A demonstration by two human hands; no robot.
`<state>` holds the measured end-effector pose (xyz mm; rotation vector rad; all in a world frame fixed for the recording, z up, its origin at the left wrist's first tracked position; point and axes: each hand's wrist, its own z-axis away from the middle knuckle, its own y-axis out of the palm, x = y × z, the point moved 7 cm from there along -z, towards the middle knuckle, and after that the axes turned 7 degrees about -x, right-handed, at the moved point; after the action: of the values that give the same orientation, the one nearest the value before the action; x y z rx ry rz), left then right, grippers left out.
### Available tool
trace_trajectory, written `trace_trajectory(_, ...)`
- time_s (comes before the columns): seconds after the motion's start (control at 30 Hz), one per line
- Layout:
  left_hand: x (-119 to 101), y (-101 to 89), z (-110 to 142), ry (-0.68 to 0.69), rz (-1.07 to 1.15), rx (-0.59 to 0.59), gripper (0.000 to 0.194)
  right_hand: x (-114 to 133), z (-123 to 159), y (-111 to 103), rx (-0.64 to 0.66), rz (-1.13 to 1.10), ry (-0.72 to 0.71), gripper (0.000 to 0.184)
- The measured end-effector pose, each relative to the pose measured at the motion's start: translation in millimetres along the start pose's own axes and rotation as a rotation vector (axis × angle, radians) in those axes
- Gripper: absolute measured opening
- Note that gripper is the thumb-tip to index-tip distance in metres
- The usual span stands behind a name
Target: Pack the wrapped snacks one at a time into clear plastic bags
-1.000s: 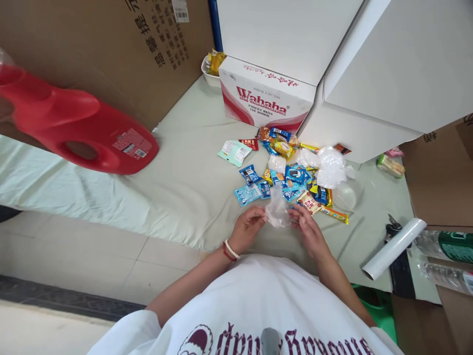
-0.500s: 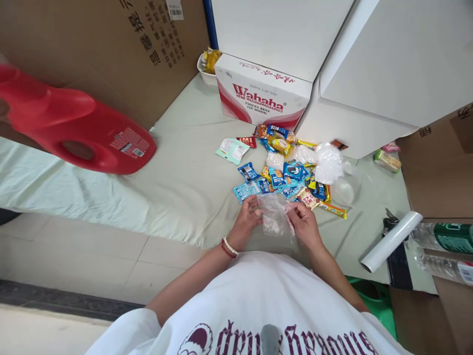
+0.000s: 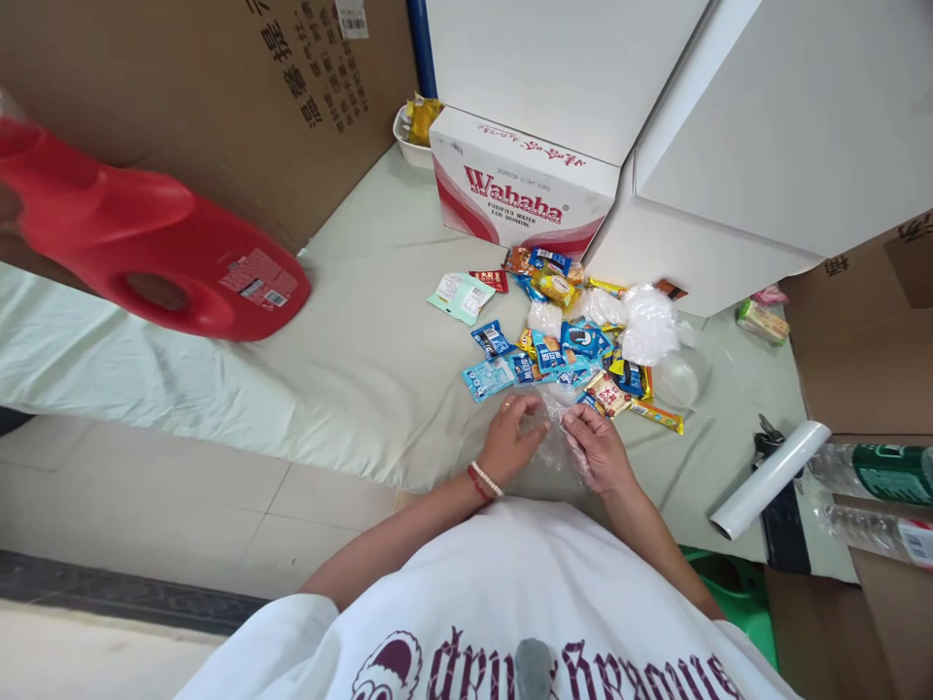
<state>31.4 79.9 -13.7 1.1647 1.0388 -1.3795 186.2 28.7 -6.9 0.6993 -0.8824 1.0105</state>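
A clear plastic bag (image 3: 560, 449) hangs crumpled between my hands, close to my shirt. My right hand (image 3: 598, 449) pinches it near the top. Bent and spread, the fingers of my left hand (image 3: 512, 437) are beside the bag; whether a fingertip touches it I cannot tell. Just beyond lies a pile of small wrapped snacks: blue packets (image 3: 550, 352), a pale blue packet (image 3: 487, 379), a cream and red packet (image 3: 607, 394) and a thin yellow stick packet (image 3: 657, 416). Bunched clear plastic (image 3: 648, 326) rests at the pile's right.
A Wahaba-style water carton printed "Wahaha" (image 3: 521, 194) stands behind the snacks. At left is a large red jug (image 3: 167, 253). To the right lie a white roll (image 3: 771, 479), keys (image 3: 770, 433) and clear bottles (image 3: 875, 472). A green stool (image 3: 740, 598) is below the table edge.
My left hand has let go of the bag's left side and moved right, towards my right hand. The bag, spread between both hands before, is now bunched narrower.
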Motion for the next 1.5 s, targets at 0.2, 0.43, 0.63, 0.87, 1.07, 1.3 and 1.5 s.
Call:
trace_trajectory(0.2, 26, -6.1, -13, -0.377, 0.472, -0.103, 0.034, 6, 0, -24, -0.024, -0.045, -0.039, 0.045)
trace_trajectory(0.43, 27, -38.1, 1, -0.507, 0.449, -0.056, 0.041, 3, -1, -58, -0.118, -0.082, -0.031, 0.041)
trace_trajectory(0.63, 18, -61.3, 6, -0.379, 0.373, -0.036, 0.055, 15, -1, -71, -0.126, -0.056, -0.066, 0.042)
trace_trajectory(0.87, 41, -101.2, 8, -0.344, 0.166, -0.359, 0.04, -10, 5, -74, -0.118, 0.028, -0.038, 0.041)
trace_trajectory(1.07, 2, -102.6, 27, 0.342, -0.568, -0.289, 0.02, -31, 14, -79, -0.143, 0.097, -0.044, 0.039)
trace_trajectory(1.3, 15, -43.7, 8, 0.478, -1.037, 0.214, 0.03, -33, 26, -101, -0.121, 0.26, -0.055, 0.043)
trace_trajectory(1.5, 23, -35.7, 16, 0.482, -1.203, 0.138, 0.049, -2, 59, -111, -0.303, 0.722, -0.482, 0.039)
